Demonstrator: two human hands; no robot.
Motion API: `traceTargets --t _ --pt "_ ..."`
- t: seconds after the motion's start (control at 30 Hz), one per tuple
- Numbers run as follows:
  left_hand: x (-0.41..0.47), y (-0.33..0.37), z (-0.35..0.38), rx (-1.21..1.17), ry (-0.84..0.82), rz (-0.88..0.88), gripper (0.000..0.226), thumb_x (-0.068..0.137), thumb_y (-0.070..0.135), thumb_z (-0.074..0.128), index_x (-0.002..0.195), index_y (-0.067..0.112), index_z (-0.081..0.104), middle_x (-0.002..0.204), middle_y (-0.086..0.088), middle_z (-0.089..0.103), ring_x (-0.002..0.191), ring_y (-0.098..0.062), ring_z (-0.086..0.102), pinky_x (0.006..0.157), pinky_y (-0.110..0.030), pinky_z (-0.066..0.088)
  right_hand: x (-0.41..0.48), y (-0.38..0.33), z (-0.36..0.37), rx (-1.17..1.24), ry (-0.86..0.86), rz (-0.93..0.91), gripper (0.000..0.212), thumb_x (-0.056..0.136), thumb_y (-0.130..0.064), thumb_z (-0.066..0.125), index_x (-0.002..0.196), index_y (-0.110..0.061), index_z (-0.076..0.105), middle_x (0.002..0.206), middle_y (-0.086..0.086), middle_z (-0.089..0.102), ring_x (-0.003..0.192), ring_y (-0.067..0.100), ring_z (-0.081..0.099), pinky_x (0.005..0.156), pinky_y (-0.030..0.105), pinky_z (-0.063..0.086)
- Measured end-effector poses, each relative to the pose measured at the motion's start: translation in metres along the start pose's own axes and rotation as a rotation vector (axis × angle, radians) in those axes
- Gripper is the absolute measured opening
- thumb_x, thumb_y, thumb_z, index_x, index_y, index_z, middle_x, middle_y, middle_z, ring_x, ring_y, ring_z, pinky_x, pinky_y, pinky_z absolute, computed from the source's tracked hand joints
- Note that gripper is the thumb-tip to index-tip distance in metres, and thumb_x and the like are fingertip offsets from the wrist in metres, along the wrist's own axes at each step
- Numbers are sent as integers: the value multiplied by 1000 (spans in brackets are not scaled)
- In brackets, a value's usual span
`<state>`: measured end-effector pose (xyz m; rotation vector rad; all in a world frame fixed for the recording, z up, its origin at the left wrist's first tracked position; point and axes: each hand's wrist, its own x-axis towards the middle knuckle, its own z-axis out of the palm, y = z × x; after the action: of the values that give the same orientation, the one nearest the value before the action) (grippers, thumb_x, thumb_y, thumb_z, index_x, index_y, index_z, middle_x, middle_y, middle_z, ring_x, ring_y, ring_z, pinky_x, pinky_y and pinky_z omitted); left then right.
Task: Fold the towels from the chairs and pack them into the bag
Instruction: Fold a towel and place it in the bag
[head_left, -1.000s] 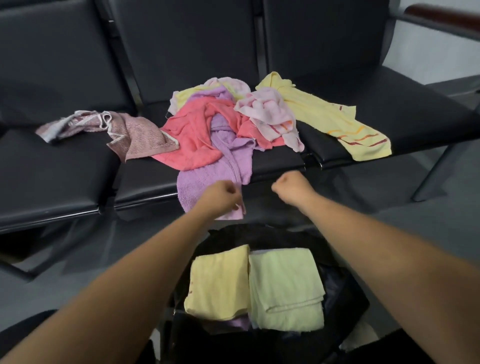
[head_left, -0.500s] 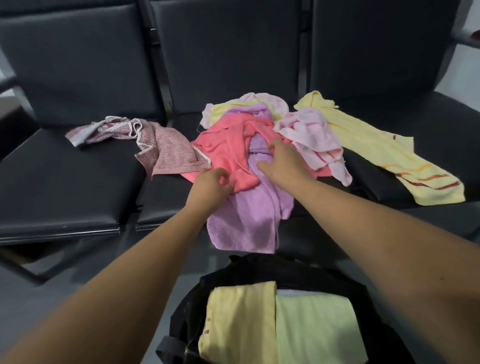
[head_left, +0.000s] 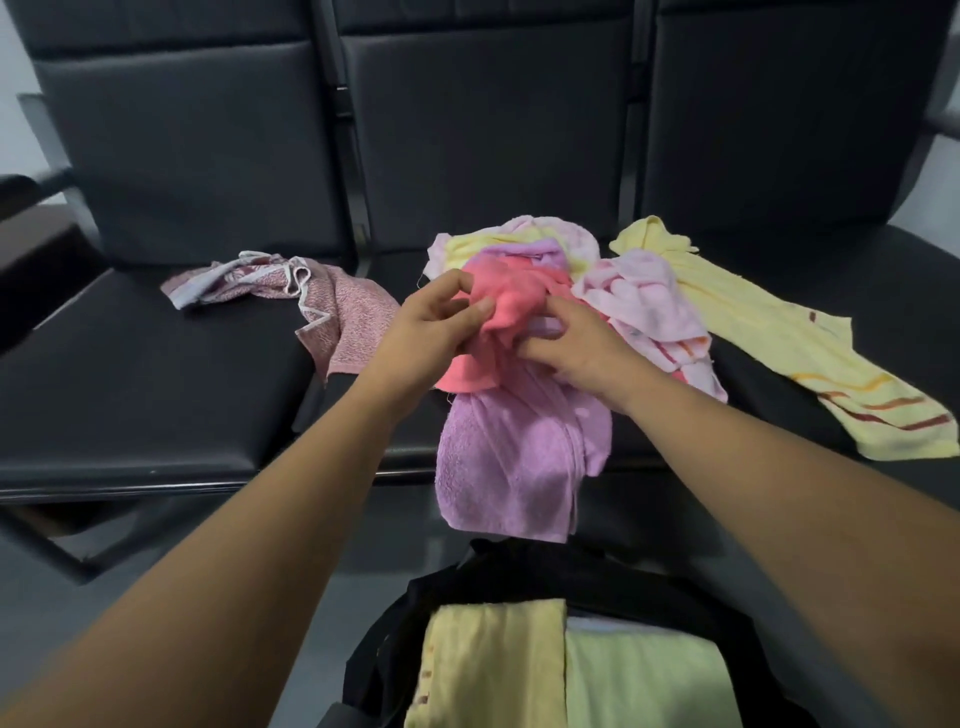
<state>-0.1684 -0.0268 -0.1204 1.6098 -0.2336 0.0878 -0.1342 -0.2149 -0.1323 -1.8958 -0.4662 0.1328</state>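
Since half a second before, both hands had risen from the pile's front and bunched the coral towel (head_left: 511, 304) upward on the chairs (head_left: 130, 405). The left hand (head_left: 436, 325) pinched its left fold between thumb and fingers. The right hand (head_left: 576, 351), its fingertips buried in cloth, seemed to grip the same towel. The purple towel (head_left: 514, 467) hung over the seat's front edge, just above the bag (head_left: 467, 584). Broad black seat showed in front of the mauve towel (head_left: 345, 304).

We move our left hand (head_left: 436, 322) and right hand (head_left: 576, 343) up from the hanging edge of the purple towel (head_left: 519, 457) and now pinch the coral towel (head_left: 511, 299) lying on it, bunching it into a raised heap.
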Motion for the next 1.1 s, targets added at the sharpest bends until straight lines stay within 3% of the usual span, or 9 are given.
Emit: traceTargets --t 0.1,0.23,0.33,0.47,0.57,0.7,0.83,1.0,1.1 --pt "-10 19 3 -29 30 41 6 92 24 66 92 18 66 90 -20 62 82 -27 55 74 -36 45 -12 -28 -12 17 39 -3 15 94 1 67 91 -12 71 54 -18 63 54 -5 57 59 15 47" --pt "-30 40 7 -81 125 99 8 98 13 62 91 15 66 79 0 66 70 -11 56 64 -23 45 -36 -67 -31 -22 131 -99 12 91 -2 71 102 -5 76 63 -12 70 65 1 62 74 25 55" --pt "-44 62 15 -156 166 118 14 98 12 61 86 18 66 74 2 65 66 -10 57 61 -22 47 -53 -104 -39 -171 108 -204 13 87 -6 77 97 3 77 92 12 72 81 16 66 84 34 53" --pt "-59 99 26 -185 210 160 11 92 14 61 85 21 67 76 1 66 70 -13 59 65 -28 48 -71 -143 -51 -204 11 -172 40 83 -29 84 93 7 71 82 21 68 74 16 57 76 37 49" --pt "-72 136 29 -124 205 179 9 97 15 62 91 20 67 77 1 70 70 -16 62 61 -30 48 -84 -168 -60 -103 -24 -120 35 89 -24 80 90 9 69 77 10 64 74 17 59 76 37 51" --pt "-84 189 28 45 209 189 12 101 20 59 92 21 67 76 1 70 62 -15 58 55 -30 43 -101 -209 -75 -53 175 -178 19 92 -21 76 75 -12 72 65 -5 61 62 9 55 68 31 44" --pt "-93 255 35 91 180 265 17 101 20 61 87 27 70 81 0 75 69 -14 67 65 -31 54 -123 -269 -91 -5 238 -282 17 93 -22 74 90 -5 74 81 2 70 76 15 63 76 36 51" --pt "-105 330 48 262 118 370 12 97 19 67 86 20 71 71 9 70 63 -5 63 63 -21 50 -148 -327 -107 53 73 -351 29 93 -15 74 120 -7 71 108 9 78 105 26 74 93 41 60" --pt "-114 343 52 319 52 356 7 94 24 71 92 18 71 74 11 70 64 -2 62 63 -18 49 -155 -341 -111 57 174 -342 20 93 -16 74 109 -5 73 104 13 77 101 30 74 92 44 60"
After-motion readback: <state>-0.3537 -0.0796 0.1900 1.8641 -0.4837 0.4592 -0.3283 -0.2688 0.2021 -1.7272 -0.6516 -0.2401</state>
